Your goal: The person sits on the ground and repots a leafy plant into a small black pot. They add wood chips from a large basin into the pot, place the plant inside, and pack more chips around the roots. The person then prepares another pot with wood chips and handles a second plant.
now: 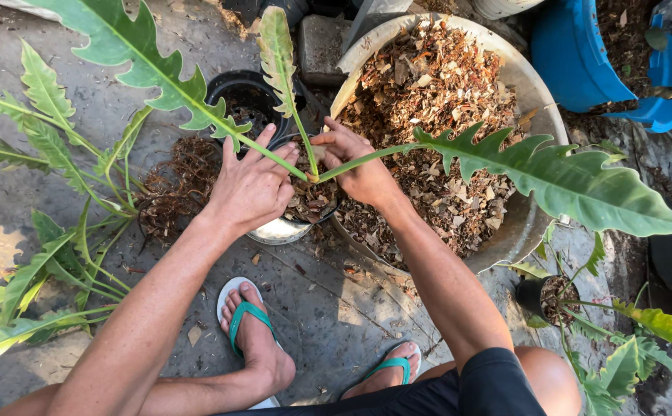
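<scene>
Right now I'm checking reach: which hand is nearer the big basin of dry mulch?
Right. The right hand lies against the rim of the basin, beside the small pot. The left hand rests on that pot's far side, away from the basin.

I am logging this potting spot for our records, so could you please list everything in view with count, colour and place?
Small pot: one, black, centre, filled with brown mix, under both hands.
Plant in that pot: one, green lobed leaves, stems rising between the hands.
Large basin: one, grey, upper centre right, holding brown chopped bark.
Empty pot: one, black, behind the small pot.
Bare-root plant: one, green leaves and brown roots, lying at left on the concrete.
Blue tub: one, top right, tipped, with brown mix.
Small potted plant: one, black pot, green leaves, lower right.
Sandals: two, white with green straps, bottom centre.
Left hand: on the small pot's left side.
Right hand: at the stems' base.
</scene>
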